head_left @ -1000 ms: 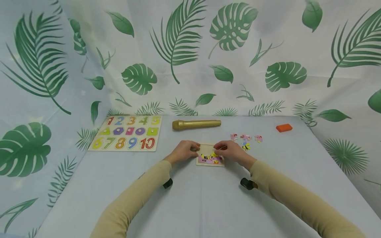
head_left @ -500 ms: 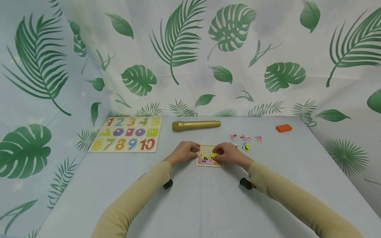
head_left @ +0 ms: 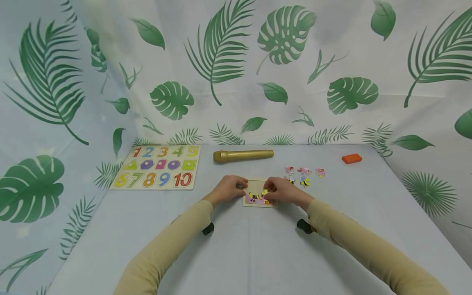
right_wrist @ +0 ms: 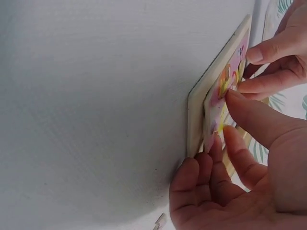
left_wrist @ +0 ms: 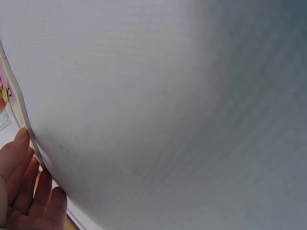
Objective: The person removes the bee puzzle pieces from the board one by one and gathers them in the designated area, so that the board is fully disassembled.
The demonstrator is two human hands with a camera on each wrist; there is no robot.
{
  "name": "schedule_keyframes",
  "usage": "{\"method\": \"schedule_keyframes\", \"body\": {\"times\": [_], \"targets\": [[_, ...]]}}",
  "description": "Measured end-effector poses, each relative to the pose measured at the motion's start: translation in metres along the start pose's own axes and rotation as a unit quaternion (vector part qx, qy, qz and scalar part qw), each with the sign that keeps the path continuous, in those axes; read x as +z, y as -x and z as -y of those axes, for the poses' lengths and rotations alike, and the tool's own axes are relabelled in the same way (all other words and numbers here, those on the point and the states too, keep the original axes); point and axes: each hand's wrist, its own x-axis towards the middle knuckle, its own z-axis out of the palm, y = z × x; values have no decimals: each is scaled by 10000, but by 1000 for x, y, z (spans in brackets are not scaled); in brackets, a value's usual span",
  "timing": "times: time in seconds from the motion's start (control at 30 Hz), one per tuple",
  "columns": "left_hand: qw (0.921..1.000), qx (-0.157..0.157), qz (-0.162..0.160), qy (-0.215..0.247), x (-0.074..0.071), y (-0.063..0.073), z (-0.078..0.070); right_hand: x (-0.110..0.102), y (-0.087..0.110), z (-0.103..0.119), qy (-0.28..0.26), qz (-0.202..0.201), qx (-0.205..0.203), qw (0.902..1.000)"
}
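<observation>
A small wooden jigsaw tray (head_left: 254, 185) lies on the table, its lower part filled with pink, yellow and black pieces; bare wood shows above. At its left edge, the left hand (head_left: 228, 187) holds the rim, thumb on the edge (left_wrist: 21, 134) and fingers alongside. Over the tray's right side, the right hand (head_left: 282, 190) pinches a yellow-and-pink puzzle piece (right_wrist: 222, 117) between thumb and forefinger, close against the tray. Its other fingers rest by the tray's border (right_wrist: 195, 115). The fingers partly hide the piece.
Several loose puzzle pieces (head_left: 304, 170) lie behind and right of the right hand. A gold toy microphone (head_left: 245, 155) lies at the back, an orange block (head_left: 352, 158) at the back right. A number puzzle board (head_left: 155, 167) lies at the left. Leaf-printed cloth (head_left: 236, 90) hangs behind.
The right hand has shifted slightly left and down over the tray, and a loose piece behind it shows more. The left hand stays at the left edge.
</observation>
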Motion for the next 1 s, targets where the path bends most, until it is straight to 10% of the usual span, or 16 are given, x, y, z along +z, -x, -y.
{"method": "schedule_keyframes", "body": {"times": [1.0], "targets": [[9999,131,-23,-70,-1,0,1,3,0,-5,-1183,-518,520,9903]]}}
